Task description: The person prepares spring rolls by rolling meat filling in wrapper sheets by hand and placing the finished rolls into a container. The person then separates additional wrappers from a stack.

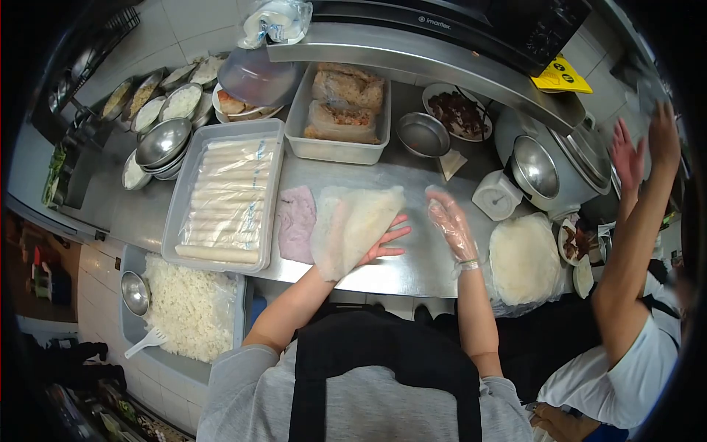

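Note:
My left hand (384,243) has a thin, whitish wrapper sheet (357,221) lying across its palm and wrist, with the fingers spread out past its right edge. To the right, my right hand (449,221) hovers over the steel table in a clear plastic glove, fingers extended and nothing visible in it. A folded lilac cloth (297,225) lies beside the sheet on the left. Close to my right wrist is a stack of pale round wrappers (524,258) on plastic. Long white rolls (227,195) fill a plastic tub (275,158) at left under clear film.
Bagged filling (342,121) sits in a bin (335,152) at the back. A steel bowl (423,135) and small white scale (497,196) stand at right. A tub of cooked rice (191,309) is lower left. A co-worker's raised arms (633,214) occupy the right side.

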The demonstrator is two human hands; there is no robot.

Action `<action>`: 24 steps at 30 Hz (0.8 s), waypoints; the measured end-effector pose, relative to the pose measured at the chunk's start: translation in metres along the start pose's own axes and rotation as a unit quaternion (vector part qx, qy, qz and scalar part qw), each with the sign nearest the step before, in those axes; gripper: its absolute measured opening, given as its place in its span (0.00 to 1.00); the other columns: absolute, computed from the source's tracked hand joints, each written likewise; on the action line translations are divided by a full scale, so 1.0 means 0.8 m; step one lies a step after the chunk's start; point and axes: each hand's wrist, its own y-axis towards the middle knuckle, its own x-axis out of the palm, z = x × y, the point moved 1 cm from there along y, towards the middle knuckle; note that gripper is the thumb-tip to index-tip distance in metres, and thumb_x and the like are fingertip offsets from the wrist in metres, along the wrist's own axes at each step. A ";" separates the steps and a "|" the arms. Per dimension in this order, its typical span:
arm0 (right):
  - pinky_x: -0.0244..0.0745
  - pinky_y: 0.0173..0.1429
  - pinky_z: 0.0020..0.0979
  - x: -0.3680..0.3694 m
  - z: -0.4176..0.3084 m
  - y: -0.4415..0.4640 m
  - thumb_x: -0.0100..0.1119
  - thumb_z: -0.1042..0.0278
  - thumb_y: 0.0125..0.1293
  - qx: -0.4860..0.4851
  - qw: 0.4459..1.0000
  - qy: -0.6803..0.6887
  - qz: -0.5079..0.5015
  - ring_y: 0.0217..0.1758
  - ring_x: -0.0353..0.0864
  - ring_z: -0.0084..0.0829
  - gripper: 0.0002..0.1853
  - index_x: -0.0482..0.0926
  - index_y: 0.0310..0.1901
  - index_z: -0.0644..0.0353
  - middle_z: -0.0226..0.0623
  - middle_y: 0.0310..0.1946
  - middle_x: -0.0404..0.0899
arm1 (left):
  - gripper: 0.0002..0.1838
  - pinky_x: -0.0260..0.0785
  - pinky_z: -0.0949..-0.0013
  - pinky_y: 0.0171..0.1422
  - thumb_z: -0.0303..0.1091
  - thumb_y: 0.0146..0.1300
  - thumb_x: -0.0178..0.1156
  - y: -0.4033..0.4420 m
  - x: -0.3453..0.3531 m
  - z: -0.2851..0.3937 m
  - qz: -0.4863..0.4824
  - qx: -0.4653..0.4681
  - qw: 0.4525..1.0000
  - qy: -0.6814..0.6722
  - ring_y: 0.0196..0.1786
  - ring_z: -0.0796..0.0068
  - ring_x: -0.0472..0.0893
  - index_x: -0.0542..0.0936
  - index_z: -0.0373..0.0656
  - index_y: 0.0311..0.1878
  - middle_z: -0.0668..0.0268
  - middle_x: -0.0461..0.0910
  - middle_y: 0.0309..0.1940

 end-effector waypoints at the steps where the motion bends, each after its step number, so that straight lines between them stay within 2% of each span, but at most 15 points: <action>1: 0.75 0.54 0.32 0.004 0.007 -0.002 0.61 0.52 0.67 0.119 0.982 0.148 -0.021 0.54 0.79 0.32 0.29 0.72 0.60 0.66 0.42 0.56 0.76 | 0.45 0.57 0.32 0.69 0.69 0.66 0.42 0.003 -0.010 0.001 -0.033 0.004 0.999 -0.020 0.75 0.49 0.55 0.52 0.46 0.76 0.50 0.53 0.74; 2: 0.75 0.54 0.32 0.011 0.011 -0.006 0.61 0.52 0.67 0.115 0.982 0.148 -0.023 0.54 0.79 0.32 0.29 0.72 0.60 0.66 0.42 0.56 0.76 | 0.45 0.57 0.32 0.69 0.69 0.66 0.42 0.005 -0.021 0.002 -0.034 0.007 0.999 -0.017 0.75 0.49 0.55 0.52 0.46 0.76 0.50 0.53 0.74; 3: 0.75 0.52 0.31 0.029 0.004 -0.011 0.63 0.53 0.65 0.129 0.978 0.155 -0.054 0.52 0.80 0.32 0.30 0.70 0.62 0.66 0.42 0.55 0.76 | 0.43 0.62 0.35 0.67 0.67 0.68 0.41 0.006 -0.033 0.006 0.051 0.077 0.943 0.319 0.71 0.51 0.61 0.54 0.45 0.75 0.50 0.57 0.71; 4: 0.76 0.50 0.31 0.048 -0.002 -0.014 0.65 0.53 0.64 0.142 0.973 0.161 -0.085 0.50 0.80 0.32 0.32 0.69 0.63 0.66 0.43 0.54 0.76 | 0.40 0.66 0.38 0.65 0.65 0.70 0.40 0.009 -0.033 0.009 0.130 0.138 0.766 0.614 0.68 0.54 0.67 0.55 0.44 0.74 0.51 0.61 0.69; 8: 0.77 0.49 0.29 0.104 -0.013 -0.018 0.66 0.57 0.63 0.047 0.978 0.187 -0.080 0.48 0.81 0.31 0.30 0.70 0.62 0.65 0.42 0.52 0.78 | 0.37 0.73 0.49 0.60 0.62 0.72 0.38 0.021 -0.020 0.003 0.221 0.136 0.795 0.548 0.57 0.59 0.76 0.58 0.44 0.72 0.54 0.68 0.62; 10: 0.77 0.49 0.29 0.115 -0.015 -0.011 0.65 0.60 0.64 -0.026 0.990 0.117 -0.074 0.47 0.81 0.29 0.27 0.71 0.60 0.66 0.40 0.47 0.80 | 0.40 0.75 0.63 0.55 0.70 0.69 0.34 0.021 -0.013 0.005 0.175 0.183 0.913 0.319 0.47 0.69 0.80 0.65 0.45 0.66 0.63 0.77 0.50; 11: 0.77 0.48 0.28 0.114 -0.016 -0.010 0.64 0.65 0.64 -0.017 0.990 0.129 -0.049 0.44 0.79 0.24 0.20 0.76 0.54 0.67 0.33 0.41 0.81 | 0.42 0.75 0.57 0.59 0.68 0.68 0.40 0.022 -0.023 0.010 -0.020 0.164 0.984 0.066 0.56 0.59 0.78 0.58 0.43 0.72 0.57 0.70 0.61; 12: 0.77 0.48 0.28 0.109 -0.007 -0.007 0.64 0.65 0.64 -0.015 0.990 0.129 -0.048 0.44 0.79 0.24 0.20 0.76 0.54 0.67 0.33 0.41 0.81 | 0.42 0.75 0.57 0.59 0.68 0.68 0.40 0.020 -0.003 0.013 -0.018 0.163 0.984 0.065 0.56 0.59 0.78 0.58 0.43 0.72 0.57 0.70 0.61; 14: 0.75 0.45 0.27 0.084 0.028 -0.004 0.62 0.66 0.65 0.084 0.981 0.176 -0.019 0.40 0.78 0.19 0.12 0.79 0.46 0.65 0.29 0.37 0.80 | 0.46 0.74 0.55 0.60 0.71 0.66 0.40 0.010 0.050 0.017 0.146 0.233 0.961 0.002 0.58 0.59 0.78 0.57 0.41 0.72 0.56 0.71 0.62; 15: 0.75 0.45 0.27 0.074 0.035 -0.005 0.62 0.66 0.65 0.091 0.980 0.177 -0.018 0.40 0.78 0.19 0.12 0.79 0.46 0.65 0.29 0.37 0.80 | 0.46 0.74 0.55 0.60 0.71 0.66 0.40 0.003 0.038 0.024 0.152 0.230 0.961 -0.002 0.58 0.59 0.78 0.57 0.41 0.72 0.56 0.71 0.62; 18: 0.74 0.42 0.26 0.044 0.064 -0.013 0.60 0.67 0.67 0.096 0.981 0.168 0.002 0.37 0.76 0.18 0.09 0.80 0.41 0.64 0.28 0.35 0.80 | 0.39 0.77 0.59 0.56 0.57 0.69 0.51 -0.015 -0.013 0.023 0.216 0.163 0.960 0.076 0.56 0.62 0.80 0.57 0.39 0.72 0.54 0.75 0.60; 20: 0.73 0.42 0.25 0.031 0.109 -0.026 0.59 0.63 0.68 0.188 0.956 0.225 0.007 0.38 0.77 0.19 0.12 0.80 0.40 0.64 0.29 0.35 0.80 | 0.38 0.76 0.71 0.50 0.36 0.66 0.62 -0.020 -0.034 0.000 0.356 0.004 0.854 0.379 0.49 0.71 0.82 0.55 0.41 0.74 0.58 0.81 0.51; 21: 0.76 0.48 0.29 0.029 0.111 -0.034 0.58 0.60 0.69 0.243 0.931 0.274 -0.010 0.44 0.79 0.23 0.15 0.79 0.43 0.67 0.33 0.38 0.81 | 0.41 0.76 0.75 0.46 0.19 0.59 0.63 -0.016 -0.036 -0.005 0.373 -0.007 0.856 0.359 0.43 0.75 0.83 0.55 0.39 0.74 0.60 0.84 0.44; 22: 0.76 0.48 0.29 0.026 0.111 -0.039 0.58 0.60 0.69 0.244 0.931 0.273 -0.004 0.44 0.79 0.23 0.15 0.79 0.43 0.67 0.33 0.38 0.81 | 0.41 0.76 0.75 0.46 0.19 0.59 0.63 -0.008 -0.036 -0.007 0.370 -0.012 0.857 0.358 0.43 0.75 0.83 0.55 0.39 0.74 0.60 0.84 0.44; 24: 0.78 0.53 0.32 0.029 0.100 -0.052 0.57 0.58 0.69 0.310 0.787 0.533 0.006 0.46 0.81 0.28 0.18 0.77 0.48 0.68 0.37 0.42 0.81 | 0.36 0.77 0.75 0.43 0.19 0.62 0.59 0.009 -0.023 -0.013 0.311 -0.006 0.827 0.469 0.42 0.76 0.84 0.59 0.39 0.72 0.59 0.84 0.42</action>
